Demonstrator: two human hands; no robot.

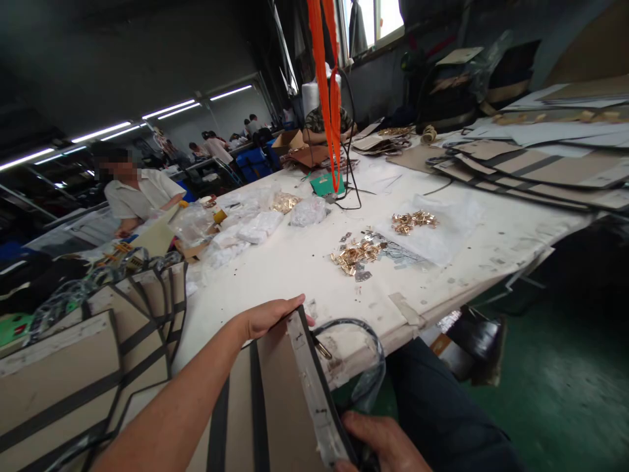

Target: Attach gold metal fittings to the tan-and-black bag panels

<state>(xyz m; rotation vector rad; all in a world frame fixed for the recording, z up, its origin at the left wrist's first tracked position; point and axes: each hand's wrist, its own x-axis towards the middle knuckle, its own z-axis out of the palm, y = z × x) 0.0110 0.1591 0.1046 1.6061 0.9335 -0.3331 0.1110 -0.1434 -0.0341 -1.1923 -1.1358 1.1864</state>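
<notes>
1. Nearest the camera, the right hand [381, 442] sits at the bottom edge of the view, its fingers curled tight around the lower end of a tan bag panel [275, 393] with dark stripes
2. The bag panel stands on edge over the person's lap, beside a dark trouser leg [442, 406], with its pale rim running up between the two hands
3. The left hand [268, 316] grips the top corner of the panel, fingers closed over the rim and thumb behind it
4. A black strap [373, 341] loops out just beside the rim, and the panel and strap hide the near edge of the worktop [304, 262]
5. To the left, a stack of bags [73, 367] in the same tan and dark stripes leans on the worktop
6. Further out on the white, scuffed worktop lie two small heaps of gold fittings [356, 254], well apart from both hands, on clear plastic
7. Beyond them are crumpled plastic bags [255, 226], and orange straps [327, 85] hang down from above
8. Flat cardboard sheets [535, 167] overlap along the right side
9. At the far left another person [140, 193] works at a bench; tube lights [103, 131] line the dark ceiling, and the floor [565, 387] is green
</notes>
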